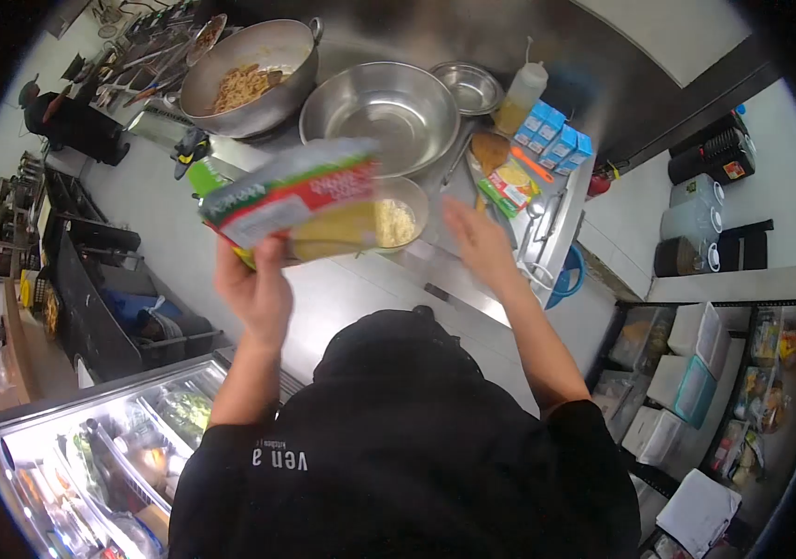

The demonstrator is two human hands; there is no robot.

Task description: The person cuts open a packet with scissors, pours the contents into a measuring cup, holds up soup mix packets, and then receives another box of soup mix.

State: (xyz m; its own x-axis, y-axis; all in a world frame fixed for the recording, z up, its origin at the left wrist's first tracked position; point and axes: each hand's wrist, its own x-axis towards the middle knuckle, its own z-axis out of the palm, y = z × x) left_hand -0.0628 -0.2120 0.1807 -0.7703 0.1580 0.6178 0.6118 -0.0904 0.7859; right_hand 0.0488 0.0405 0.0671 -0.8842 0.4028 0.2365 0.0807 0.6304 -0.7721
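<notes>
My left hand (pixel 258 289) is closed around the lower left edge of a red, green and yellow plastic food packet (pixel 300 200), which is tilted and blurred. Partly behind the packet stands a small bowl (pixel 414 197) with pale shredded food (pixel 398 224) that looks like grated cheese. My right hand (pixel 482 244) hovers to the right of that bowl, its fingers stretched out and slightly blurred, with nothing seen in them. A similar packet (pixel 512 189) lies on the counter beyond my right hand.
A large steel basin (pixel 381 88) and a wok (pixel 281 98) with cooked food stand behind. To the right are a steel bowl (pixel 468 87), a squeeze bottle (pixel 521 98) and blue cartons (pixel 551 135). An open chilled drawer (pixel 90 401) is at lower left. Another person (pixel 62 116) stands far left.
</notes>
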